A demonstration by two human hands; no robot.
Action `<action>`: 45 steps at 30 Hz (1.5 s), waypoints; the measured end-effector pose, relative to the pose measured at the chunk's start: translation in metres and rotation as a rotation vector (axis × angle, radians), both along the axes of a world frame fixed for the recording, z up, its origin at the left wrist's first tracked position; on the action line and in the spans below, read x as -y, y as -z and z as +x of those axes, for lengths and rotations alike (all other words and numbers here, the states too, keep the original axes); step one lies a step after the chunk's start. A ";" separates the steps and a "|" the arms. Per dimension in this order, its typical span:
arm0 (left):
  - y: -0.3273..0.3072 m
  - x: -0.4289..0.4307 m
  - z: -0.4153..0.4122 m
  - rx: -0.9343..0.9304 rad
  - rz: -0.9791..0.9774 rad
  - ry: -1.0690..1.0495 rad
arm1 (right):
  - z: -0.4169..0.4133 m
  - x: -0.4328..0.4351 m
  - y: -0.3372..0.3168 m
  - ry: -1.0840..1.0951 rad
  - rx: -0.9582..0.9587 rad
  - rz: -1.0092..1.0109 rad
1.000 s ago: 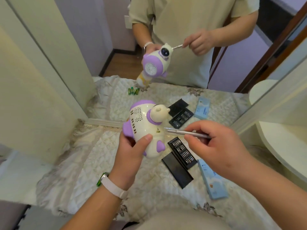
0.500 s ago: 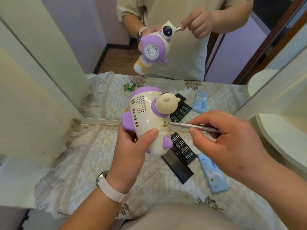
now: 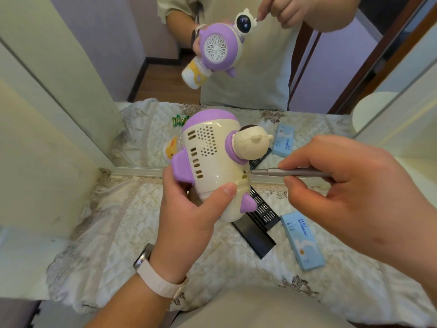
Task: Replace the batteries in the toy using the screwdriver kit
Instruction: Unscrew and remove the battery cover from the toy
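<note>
Lifted nearer than a second ago, the toy (image 3: 212,166) sits in the left hand (image 3: 189,216), whose fingers curl round its body. Right of the toy, the right hand (image 3: 354,197) pinches the screwdriver (image 3: 290,172), its tip at the toy's side hole. Beneath the toy lies the bit tray (image 3: 264,209); beyond the toy, green batteries (image 3: 179,121) show in the mirror.

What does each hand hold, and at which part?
The left hand grips the toy around its body. The right hand pinches the screwdriver by its handle.
</note>
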State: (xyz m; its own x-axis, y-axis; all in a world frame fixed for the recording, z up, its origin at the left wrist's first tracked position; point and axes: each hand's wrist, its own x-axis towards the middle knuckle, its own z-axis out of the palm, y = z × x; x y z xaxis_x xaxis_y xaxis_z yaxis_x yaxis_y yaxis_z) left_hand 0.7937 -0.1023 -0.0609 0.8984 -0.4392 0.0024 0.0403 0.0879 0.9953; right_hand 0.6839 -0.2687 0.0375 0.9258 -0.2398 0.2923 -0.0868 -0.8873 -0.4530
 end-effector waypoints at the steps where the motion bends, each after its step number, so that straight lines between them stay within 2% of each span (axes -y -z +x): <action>1: -0.001 0.000 -0.001 0.017 0.005 -0.007 | 0.000 0.000 -0.001 0.001 -0.010 -0.011; 4: -0.007 0.000 -0.005 0.086 0.037 -0.055 | -0.001 -0.002 -0.005 0.006 -0.045 0.001; 8: -0.010 0.001 -0.008 0.143 0.067 -0.088 | -0.002 -0.005 -0.006 0.022 -0.086 0.111; 17: -0.013 0.001 -0.011 0.120 0.078 -0.062 | -0.001 -0.007 -0.008 0.053 0.000 0.175; 45: -0.025 -0.004 -0.022 0.064 -0.037 -0.019 | -0.014 -0.011 -0.021 -0.016 0.040 0.090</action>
State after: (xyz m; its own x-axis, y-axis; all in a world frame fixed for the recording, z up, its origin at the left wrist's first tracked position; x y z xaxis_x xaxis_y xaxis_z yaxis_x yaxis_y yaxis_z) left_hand 0.7713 -0.0980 -0.0357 0.9039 -0.4208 0.0764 -0.0255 0.1251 0.9918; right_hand 0.6701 -0.2580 0.0586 0.9176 -0.2517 0.3076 -0.0526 -0.8441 -0.5336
